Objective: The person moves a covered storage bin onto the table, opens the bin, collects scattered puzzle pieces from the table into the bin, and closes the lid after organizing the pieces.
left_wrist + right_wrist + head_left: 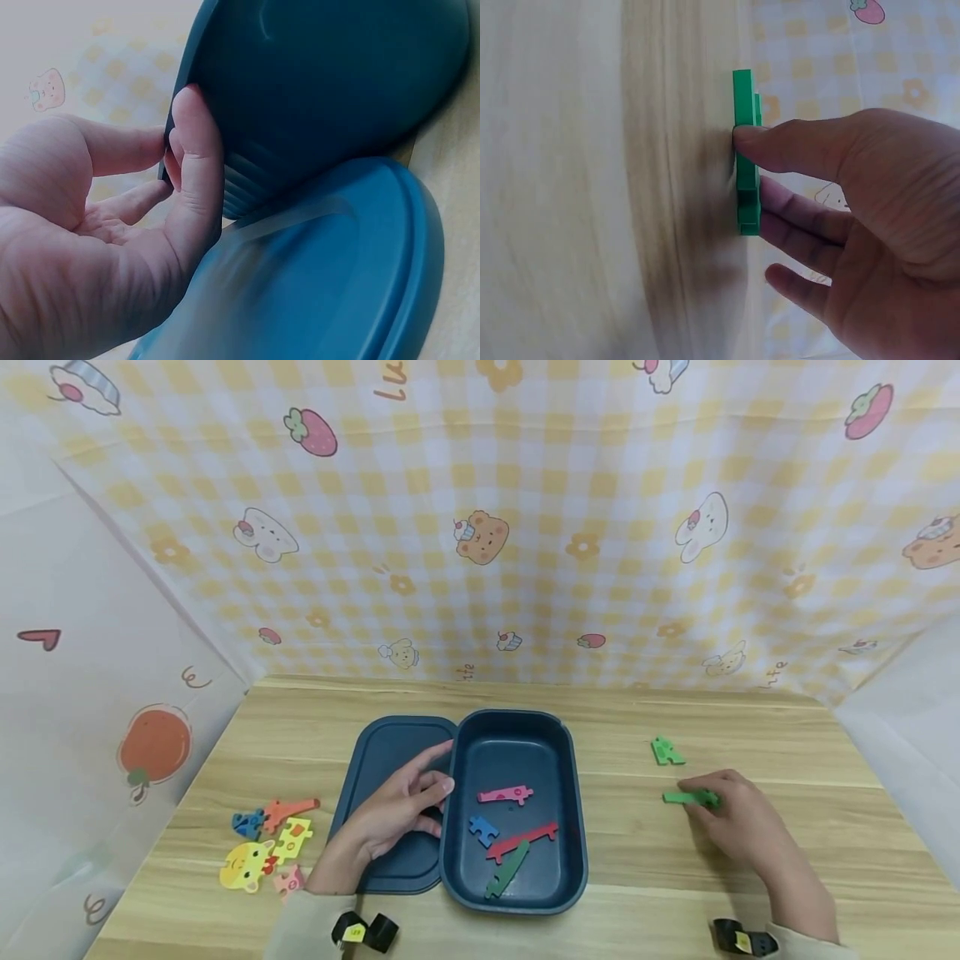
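Observation:
My left hand [401, 806] grips the left wall of a dark blue plastic box [576, 827]; in the left wrist view the box's rim runs between thumb and fingers. Inside the box lie a pink puzzle piece [504, 795], a blue one [483, 831], a red one [522, 841] and a dark green one [507, 870]. My right hand [738, 818] pinches a long green puzzle piece [745, 161] between thumb and fingers, close over the table on the right. Just beyond that hand lies another green puzzle piece [666, 751] with a slanted side.
The matching blue lid [397, 739] lies left of the box, partly beneath my left forearm. Farther left sits a cluster of colourful puzzle pieces, among them a yellow animal head [243, 866] and an orange piece [281, 812]. A checked cloth [525, 593] hangs behind the wooden table [630, 893].

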{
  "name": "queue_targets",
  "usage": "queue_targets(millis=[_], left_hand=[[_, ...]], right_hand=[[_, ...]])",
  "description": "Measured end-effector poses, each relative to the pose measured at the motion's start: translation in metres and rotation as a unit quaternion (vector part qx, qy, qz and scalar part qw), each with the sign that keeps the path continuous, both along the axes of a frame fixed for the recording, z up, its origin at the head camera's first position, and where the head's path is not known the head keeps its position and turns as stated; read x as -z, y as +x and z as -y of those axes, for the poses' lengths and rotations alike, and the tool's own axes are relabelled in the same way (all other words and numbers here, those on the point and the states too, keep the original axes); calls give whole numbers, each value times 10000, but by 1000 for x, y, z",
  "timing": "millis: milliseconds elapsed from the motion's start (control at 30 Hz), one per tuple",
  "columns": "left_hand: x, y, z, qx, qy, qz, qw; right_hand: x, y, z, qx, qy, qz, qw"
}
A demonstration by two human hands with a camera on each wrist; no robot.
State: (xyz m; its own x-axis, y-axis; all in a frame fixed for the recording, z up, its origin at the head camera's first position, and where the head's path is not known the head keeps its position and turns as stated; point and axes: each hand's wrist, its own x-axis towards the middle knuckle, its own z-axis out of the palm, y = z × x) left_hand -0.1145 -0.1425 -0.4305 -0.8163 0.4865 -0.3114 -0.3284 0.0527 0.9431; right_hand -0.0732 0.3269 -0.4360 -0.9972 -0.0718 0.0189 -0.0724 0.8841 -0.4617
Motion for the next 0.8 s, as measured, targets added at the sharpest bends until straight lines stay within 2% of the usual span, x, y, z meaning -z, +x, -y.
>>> queue_targets(millis=[167,433,600,800], left_hand=[[0,-1,0,3,19,-1,10000],[0,0,0,26,23,4,10000],[0,0,0,40,5,24,10000],[1,0,0,25,-15,43,10000]], right_hand=[[-2,-1,0,202,133,34,9997],[0,-1,3,348,91,-249,9990],[0,-1,4,534,29,-207,9984],[1,-2,5,424,42,-268,9987]])
